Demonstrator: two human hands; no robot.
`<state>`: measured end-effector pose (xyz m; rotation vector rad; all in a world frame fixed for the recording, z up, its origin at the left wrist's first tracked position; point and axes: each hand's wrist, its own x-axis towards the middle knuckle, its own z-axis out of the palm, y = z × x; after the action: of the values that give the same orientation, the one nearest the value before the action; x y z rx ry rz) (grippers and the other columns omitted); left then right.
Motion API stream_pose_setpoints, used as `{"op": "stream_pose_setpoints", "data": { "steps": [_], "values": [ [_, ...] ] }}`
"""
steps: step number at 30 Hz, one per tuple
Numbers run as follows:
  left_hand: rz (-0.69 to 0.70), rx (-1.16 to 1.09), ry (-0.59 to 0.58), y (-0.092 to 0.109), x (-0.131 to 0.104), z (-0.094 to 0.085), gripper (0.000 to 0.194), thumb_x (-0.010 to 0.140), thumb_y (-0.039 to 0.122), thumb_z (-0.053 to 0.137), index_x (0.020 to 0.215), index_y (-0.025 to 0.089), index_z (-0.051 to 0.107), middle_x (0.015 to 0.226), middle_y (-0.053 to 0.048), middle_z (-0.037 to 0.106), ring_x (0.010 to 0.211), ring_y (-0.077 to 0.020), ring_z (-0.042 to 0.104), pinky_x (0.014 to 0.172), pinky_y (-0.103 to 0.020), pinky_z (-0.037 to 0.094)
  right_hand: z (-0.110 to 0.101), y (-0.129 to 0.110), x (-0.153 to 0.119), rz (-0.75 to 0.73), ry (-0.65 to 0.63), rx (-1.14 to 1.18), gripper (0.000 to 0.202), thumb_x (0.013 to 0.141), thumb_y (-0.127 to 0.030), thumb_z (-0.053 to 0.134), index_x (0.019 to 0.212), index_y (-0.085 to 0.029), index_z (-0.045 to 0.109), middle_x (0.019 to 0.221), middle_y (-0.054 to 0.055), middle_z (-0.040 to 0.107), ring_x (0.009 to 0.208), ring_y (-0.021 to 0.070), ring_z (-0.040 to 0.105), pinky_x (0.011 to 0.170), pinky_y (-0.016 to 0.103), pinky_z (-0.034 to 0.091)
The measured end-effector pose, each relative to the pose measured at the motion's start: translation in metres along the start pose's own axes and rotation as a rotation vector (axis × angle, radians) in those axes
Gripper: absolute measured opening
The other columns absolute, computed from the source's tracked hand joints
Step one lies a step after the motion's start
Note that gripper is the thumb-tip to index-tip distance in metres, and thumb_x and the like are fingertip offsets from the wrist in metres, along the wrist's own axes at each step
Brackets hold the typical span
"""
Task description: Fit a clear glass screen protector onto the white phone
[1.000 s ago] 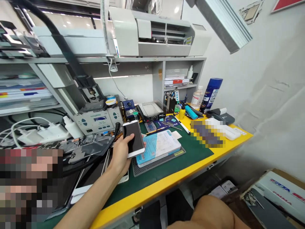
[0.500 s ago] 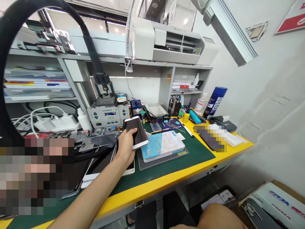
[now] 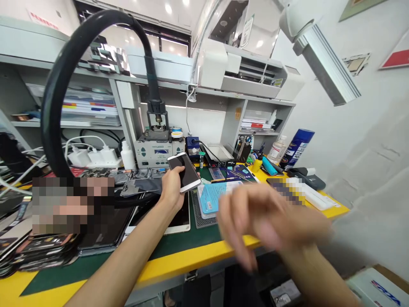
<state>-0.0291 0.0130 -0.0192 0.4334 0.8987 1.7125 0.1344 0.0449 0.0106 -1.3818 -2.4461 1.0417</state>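
My left hand (image 3: pixel 171 186) is closed around a white-framed smartphone (image 3: pixel 187 174) with a dark screen, held tilted above the bench. Blurred by motion, my right hand (image 3: pixel 255 217) hangs in the air over the bench's front edge. Its fingers are loosely bent and apart, and I see nothing held in them. Behind it, a blue-and-white flat package (image 3: pixel 209 198) lies on a grey perforated mat (image 3: pixel 200 218), partly hidden by the hand. Below my left wrist, a tablet with a white frame (image 3: pixel 183 224) lies on the green bench mat (image 3: pixel 169 245).
A grey hot-air station (image 3: pixel 156 154) stands behind the phone, under a thick black hose (image 3: pixel 53 98). Phone parts and dark panels (image 3: pixel 105 230) are stacked at left. A blue spray can (image 3: pixel 297 147), a clear bottle (image 3: pixel 277 147) and a yellow bottle (image 3: pixel 256 165) stand at right.
My right hand has risen from low at the bottom edge to above the bench front. The view has turned left. My left hand still holds the smartphone.
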Motion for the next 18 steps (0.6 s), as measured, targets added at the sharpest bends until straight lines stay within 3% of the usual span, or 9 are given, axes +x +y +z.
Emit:
{"op": "stream_pose_setpoints", "data": {
  "steps": [7,9,13,18],
  "values": [
    [0.040,0.000,-0.003,-0.001,0.001,-0.001,0.022,0.076,0.012,0.060,0.098,0.013,0.061,0.067,-0.005,0.071,0.060,-0.0226,0.073,0.061,-0.035,0.061,-0.012,-0.005,0.044,0.112,-0.006,-0.209,0.013,0.078,-0.025,0.077,0.083,-0.013,0.076,0.067,0.007,0.072,0.064,0.0210,0.068,0.057,0.027,0.052],
    [0.056,0.007,-0.008,-0.001,0.001,-0.002,0.019,0.077,0.013,0.060,0.096,0.014,0.060,0.067,-0.004,0.071,0.061,-0.0223,0.074,0.062,-0.035,0.061,-0.013,-0.005,0.057,0.166,-0.027,-0.272,0.018,0.086,-0.029,0.073,0.090,-0.011,0.074,0.082,0.009,0.073,0.072,0.0208,0.069,0.064,0.031,0.056],
    [0.080,0.027,-0.028,-0.002,-0.002,-0.002,0.016,0.077,0.014,0.062,0.092,0.018,0.057,0.071,-0.004,0.071,0.063,-0.0212,0.074,0.063,-0.034,0.061,-0.008,-0.007,0.078,0.240,-0.080,-0.348,0.030,0.098,-0.034,0.062,0.122,-0.016,0.063,0.120,0.009,0.066,0.099,0.0214,0.067,0.084,0.041,0.059],
    [0.105,0.059,-0.050,-0.002,-0.005,-0.002,0.016,0.076,0.017,0.065,0.091,0.019,0.059,0.072,-0.003,0.071,0.066,-0.0220,0.073,0.064,-0.034,0.061,-0.003,-0.006,0.081,0.190,-0.039,-0.391,0.032,0.097,-0.035,0.063,0.123,-0.016,0.063,0.124,0.008,0.064,0.104,0.0250,0.066,0.087,0.043,0.058]
  ]
}}
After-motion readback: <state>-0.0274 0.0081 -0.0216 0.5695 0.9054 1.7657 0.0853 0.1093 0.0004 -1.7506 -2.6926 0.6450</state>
